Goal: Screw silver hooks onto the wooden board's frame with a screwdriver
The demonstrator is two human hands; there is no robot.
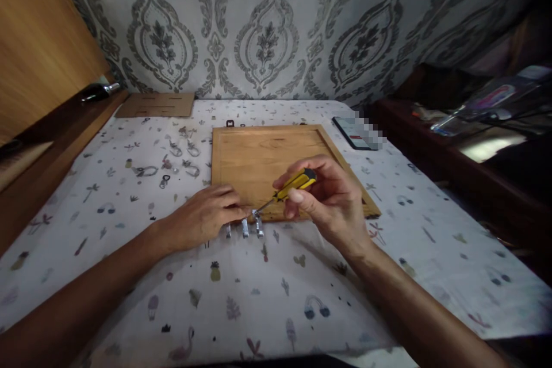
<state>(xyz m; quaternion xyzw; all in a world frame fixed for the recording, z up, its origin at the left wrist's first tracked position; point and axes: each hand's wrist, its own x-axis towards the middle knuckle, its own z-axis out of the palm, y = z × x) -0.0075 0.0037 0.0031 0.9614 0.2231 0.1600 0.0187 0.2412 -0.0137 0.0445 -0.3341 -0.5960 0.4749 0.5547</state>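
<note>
A framed wooden board (pixel 263 155) lies flat in the middle of the table. My right hand (pixel 330 198) is closed around a yellow-and-black screwdriver (pixel 295 182), whose tip points down-left at a small metal bracket (pixel 257 223) on the board's near edge. My left hand (pixel 207 215) lies on the cloth just left of it, fingers curled and pinching at the metal hardware there. Two more small metal pieces (pixel 245 229) hang over the board's near edge beside the bracket.
Several loose metal hooks and rings (pixel 183 158) lie on the patterned tablecloth (pixel 241 293) left of the board. A flat cardboard piece (pixel 156 104) rests at the back left, a phone (pixel 357 133) at the back right. Wooden panelling borders the left, a dark shelf (pixel 457 149) the right.
</note>
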